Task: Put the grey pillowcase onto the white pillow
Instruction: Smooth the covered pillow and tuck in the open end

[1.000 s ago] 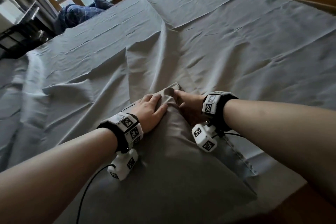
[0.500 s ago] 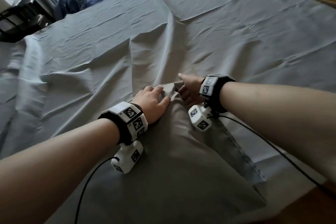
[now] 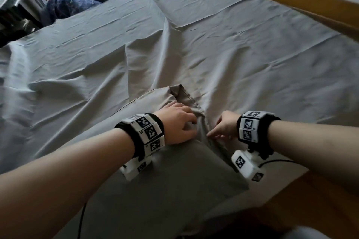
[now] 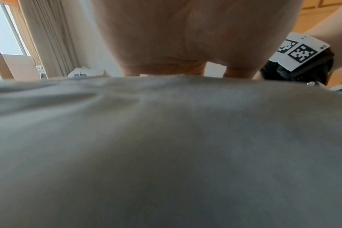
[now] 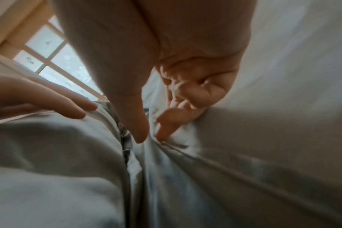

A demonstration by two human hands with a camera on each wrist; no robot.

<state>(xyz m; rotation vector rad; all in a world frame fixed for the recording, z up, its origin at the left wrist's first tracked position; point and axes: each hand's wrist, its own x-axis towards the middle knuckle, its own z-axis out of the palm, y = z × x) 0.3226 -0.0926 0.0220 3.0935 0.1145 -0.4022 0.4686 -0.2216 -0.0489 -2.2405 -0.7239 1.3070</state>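
Grey cotton covers nearly all of the pillow now: the grey pillowcase (image 3: 174,176) lies on the bed sheet (image 3: 242,48) right in front of me, filled out by the white pillow, of which I see only a pale sliver in the seam gap (image 5: 134,168) in the right wrist view. My left hand (image 3: 175,123) lies flat on top of the case, fingers relaxed and spread, pressing the bulk down without gripping anything. My right hand (image 3: 223,127) works along the right-hand edge, thumb and forefinger close together and nipping a little fold of fabric at the seam; whether the hold is firm I cannot tell. I judge this to be the closing and tidying step. To do it well I should keep the flat hand steady as an anchor, draw the loose flap (image 3: 179,91) at the far corner over the pillow's end, and tuck in short runs along the edge so nothing white shows.
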